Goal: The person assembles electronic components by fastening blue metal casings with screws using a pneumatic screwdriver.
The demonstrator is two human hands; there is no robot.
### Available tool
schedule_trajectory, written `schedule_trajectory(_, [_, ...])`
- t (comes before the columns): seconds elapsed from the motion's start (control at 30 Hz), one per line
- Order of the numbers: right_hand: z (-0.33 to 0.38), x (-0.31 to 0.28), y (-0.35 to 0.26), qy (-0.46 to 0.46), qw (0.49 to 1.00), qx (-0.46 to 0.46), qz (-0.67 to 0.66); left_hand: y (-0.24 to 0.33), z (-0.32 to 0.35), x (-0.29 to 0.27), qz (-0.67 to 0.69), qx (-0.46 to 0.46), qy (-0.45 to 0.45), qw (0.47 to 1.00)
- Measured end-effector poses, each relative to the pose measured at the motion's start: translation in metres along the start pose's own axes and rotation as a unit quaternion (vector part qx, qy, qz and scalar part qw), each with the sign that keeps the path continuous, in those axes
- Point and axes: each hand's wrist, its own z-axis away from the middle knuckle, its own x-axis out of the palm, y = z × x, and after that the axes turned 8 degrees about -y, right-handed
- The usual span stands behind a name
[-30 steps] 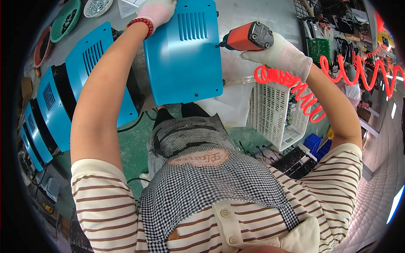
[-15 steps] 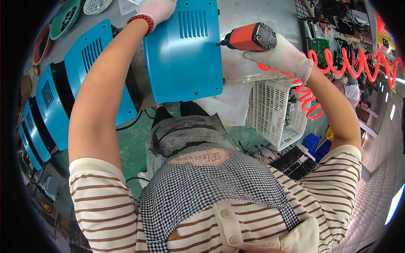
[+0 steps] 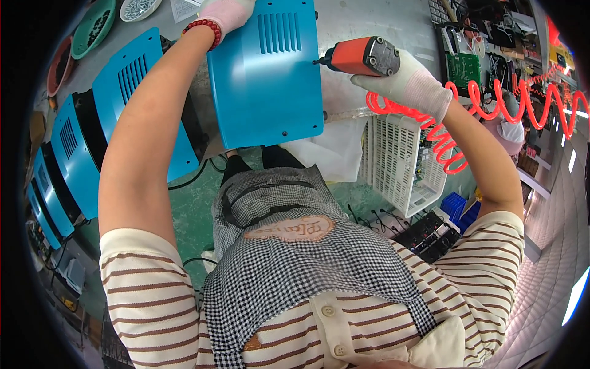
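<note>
A blue metal cover (image 3: 268,86) with slots and corner screw holes lies in front of me on the bench. My right hand (image 3: 402,83), in a pale glove, grips a red-and-black air screwdriver (image 3: 353,56). The tool lies nearly level, its bit pointing left at the cover's right edge and appearing to meet it by a small hole. My left hand (image 3: 227,13), also gloved, is at the cover's far left corner. Its fingers are partly cut off by the top of the picture, so their grip is unclear.
More blue covers (image 3: 123,92) stand in a row on the left. Beyond them are a green bowl (image 3: 92,31) of dark small parts and a white bowl (image 3: 140,7) of screws. A red coiled hose (image 3: 491,101) hangs at right above a white crate (image 3: 393,163).
The red hose coils have swung and bunched up below my right wrist. The cover, screwdriver and both hands appear shifted very slightly left; the bit stays at the cover's right edge.
</note>
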Motion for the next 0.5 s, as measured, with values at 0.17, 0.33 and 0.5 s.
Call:
schedule_trajectory(0.17, [0.0012, 0.0026, 0.0003, 0.017, 1.000, -0.021, 0.005, -0.0011, -0.0005, 0.0006, 0.011, 0.003, 0.006, 1.000])
schedule_trajectory(0.33, [0.0006, 0.0004, 0.0029, 0.009, 0.999, -0.018, -0.036, -0.0009, -0.0014, 0.0011, -0.003, -0.001, -0.003, 1.000])
schedule_trajectory(0.5, [0.0015, 0.0032, -0.0006, 0.035, 0.998, -0.037, -0.048, -0.0043, -0.0032, 0.0010, 0.002, 0.009, -0.002, 1.000])
